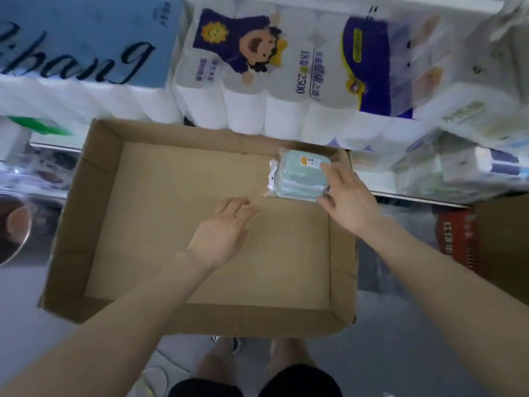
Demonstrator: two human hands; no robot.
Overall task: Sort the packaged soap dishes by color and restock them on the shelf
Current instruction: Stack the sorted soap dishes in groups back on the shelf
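At far left, a blue tissue pack (86,38) carries large black script that reads roughly "ibang". Right of it stands a pack of toilet rolls (246,75) with a cartoon child on purple and the print "2500". Below them lies an open cardboard box (94,196). Over its floor the left hand (220,230) hovers with fingers spread and relaxed, holding nothing. In the box's far right corner sits a mint green packaged soap dish (300,179) in a clear wrapper, lying flat, its long axis running roughly left to right, with a small orange and white label on its far top face; the label's writing is too blurred to read. The right hand (349,199) grips its right end, fingers curled over the top. At right stands a red carton (455,239) with unreadable white characters.
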